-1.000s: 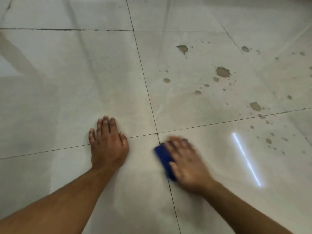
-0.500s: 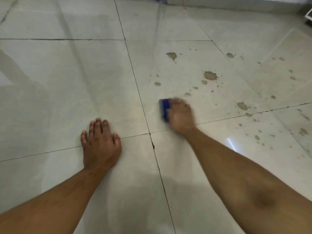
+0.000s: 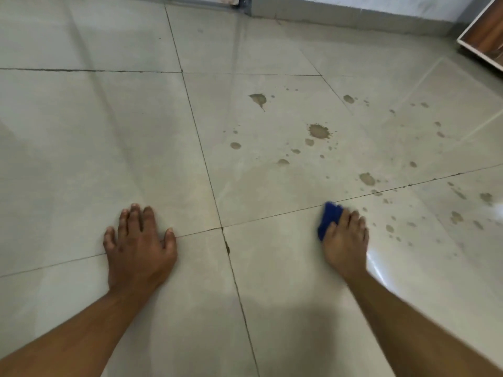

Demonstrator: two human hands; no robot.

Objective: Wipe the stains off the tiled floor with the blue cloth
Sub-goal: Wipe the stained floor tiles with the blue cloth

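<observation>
My right hand [image 3: 345, 240] presses the blue cloth [image 3: 328, 219] flat on the tiled floor [image 3: 81, 148], just below a grout line; only the cloth's left and far part shows past my fingers. Brown stains spread ahead and to the right: a large splat [image 3: 318, 131], a blot [image 3: 258, 99] farther back, a patch [image 3: 367, 178] near the grout line, and several small drops [image 3: 389, 228] right of the cloth. My left hand [image 3: 138, 247] rests palm down on the floor, fingers spread, well left of the cloth.
A wall base [image 3: 353, 20] runs along the far edge. A wooden panel with a white edge [image 3: 484, 36] stands at the far right corner. A bright glare [image 3: 375, 268] lies on the tile beside my right wrist.
My right hand has slid the cloth back toward me and to the right, from near the middle tile's stains to just below the grout line. My left hand has stayed planted. The view has tilted up.
</observation>
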